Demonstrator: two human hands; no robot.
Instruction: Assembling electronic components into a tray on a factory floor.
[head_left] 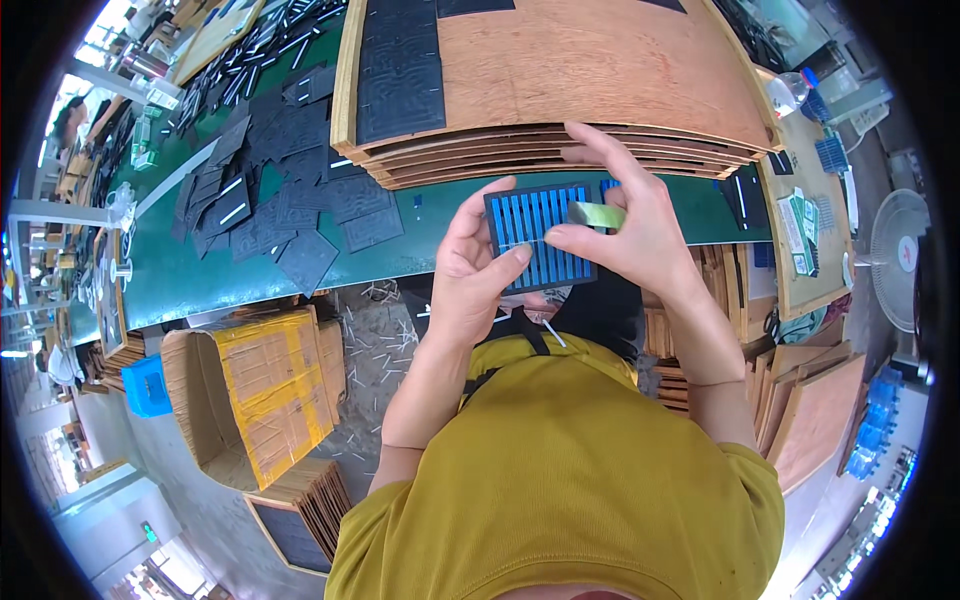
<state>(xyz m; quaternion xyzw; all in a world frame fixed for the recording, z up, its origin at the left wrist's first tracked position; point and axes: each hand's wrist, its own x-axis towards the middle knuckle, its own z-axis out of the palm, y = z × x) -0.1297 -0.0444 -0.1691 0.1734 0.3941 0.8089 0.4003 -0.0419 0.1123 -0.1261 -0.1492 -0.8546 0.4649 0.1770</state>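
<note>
Above my lap I hold a square black panel (558,268) with a row of blue strips across it. My left hand (468,268) grips its left edge, the thumb pressed on the front. Between the thumb and fingers of my right hand (642,232) is a short light-green object with a grey end (598,215); its exact kind I cannot make out. The right thumb tip rests at the panel's face, near the middle, where a thin pale line crosses the strips. My other right fingers are raised and bent.
Stacked wooden trays (560,85) stand just beyond my hands on the green table (270,265). Flat black sheets (300,215) lie heaped to the left. An open cardboard box (265,390) is on the lower left; wooden boards (815,410) lean at the right, near a fan (900,255).
</note>
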